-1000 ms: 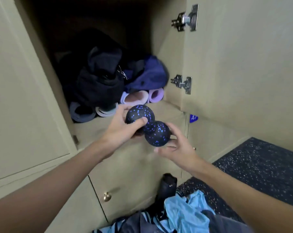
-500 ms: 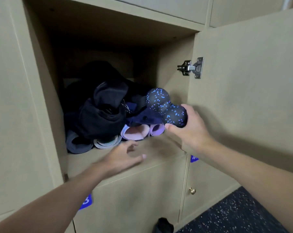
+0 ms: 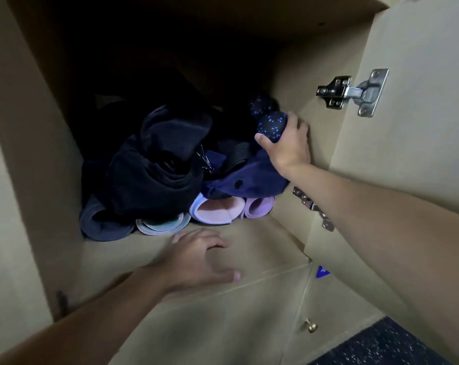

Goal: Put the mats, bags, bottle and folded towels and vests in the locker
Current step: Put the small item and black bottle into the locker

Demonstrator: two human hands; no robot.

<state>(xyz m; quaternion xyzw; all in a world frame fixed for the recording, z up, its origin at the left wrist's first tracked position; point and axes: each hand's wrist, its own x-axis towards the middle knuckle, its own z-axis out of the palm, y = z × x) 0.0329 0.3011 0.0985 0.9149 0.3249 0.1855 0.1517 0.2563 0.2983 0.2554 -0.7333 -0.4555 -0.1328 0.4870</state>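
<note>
Head view: our right hand [image 3: 286, 146], centre right, grips a speckled double ball [image 3: 270, 122] inside the locker [image 3: 262, 241], near its right wall, above the purple bag [image 3: 245, 180]. Our left hand [image 3: 196, 262], lower centre, is open at the shelf edge, fingers relaxed. Rolled mats [image 3: 213, 213] lie at frame centre under the black bag [image 3: 152, 177]. We see the door [image 3: 420, 140] open at right

Gym changing room: lockers [image 3: 289, 143], rolled mats [image 3: 214, 212]

Metal hinge [image 3: 352, 92], brass knob [image 3: 312, 327], speckled floor [image 3: 389, 343].
</note>
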